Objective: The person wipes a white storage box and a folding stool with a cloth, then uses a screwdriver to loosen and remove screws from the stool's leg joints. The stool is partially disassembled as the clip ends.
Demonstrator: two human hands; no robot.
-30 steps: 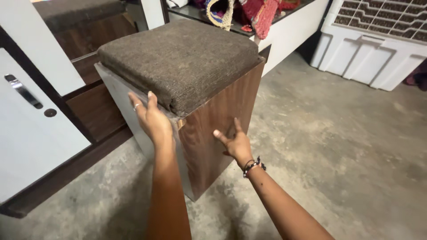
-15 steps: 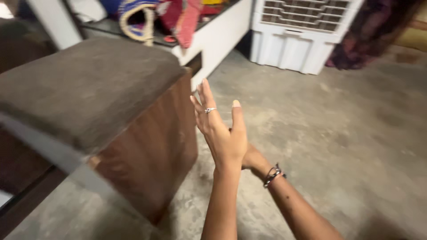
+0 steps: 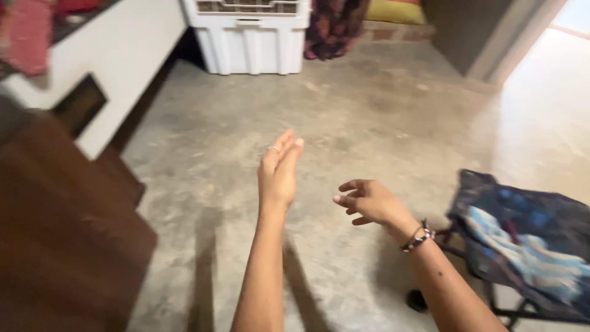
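Forearms enter from the bottom edge, the left hand (image 3: 278, 172) raised edge-on with fingers straight and together, grasping nothing, a ring on one finger, and the right hand (image 3: 369, 200) beside it with fingers loosely curled and empty, a beaded bracelet (image 3: 418, 238) at its wrist. Nearest them, a brown wooden stool (image 3: 67, 246) is blurred and cut off at the left edge, while a dark blue patterned fabric seat (image 3: 522, 240) on a black frame is cropped at the right. Farther across the concrete floor (image 3: 369, 110) stands a white plastic cooler (image 3: 249, 37), its top out of view.
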